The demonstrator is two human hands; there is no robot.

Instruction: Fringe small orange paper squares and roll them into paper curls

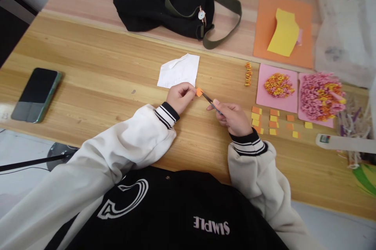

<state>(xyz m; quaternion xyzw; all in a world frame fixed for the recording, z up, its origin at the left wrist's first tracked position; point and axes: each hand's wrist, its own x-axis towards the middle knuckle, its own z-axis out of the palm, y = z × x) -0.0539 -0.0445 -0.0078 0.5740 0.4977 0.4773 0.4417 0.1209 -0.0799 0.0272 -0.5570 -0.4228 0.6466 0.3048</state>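
Note:
My left hand [179, 98] pinches a small orange paper square [199, 92] between thumb and fingertips. In my right hand [235, 118] is a pair of dark, slender tweezers [208, 98], whose tips meet the square's right side. A white paper sheet [180, 70] with a folded-over strip lies just beyond my left hand. Right of my right hand, small orange and yellow paper pieces [273, 118] lie in loose columns. A short row of orange and yellow twisted bits [248, 73] sits above them.
Two pink sheets [261, 99] carry heaps of pink, orange and yellow bits [279, 85]. Orange and yellow paper [283, 32] lies behind, beside a clear plastic bag [343, 38]. A black bag [164, 3] stands at the back; a phone [37, 95] lies left on the wooden table [96, 69].

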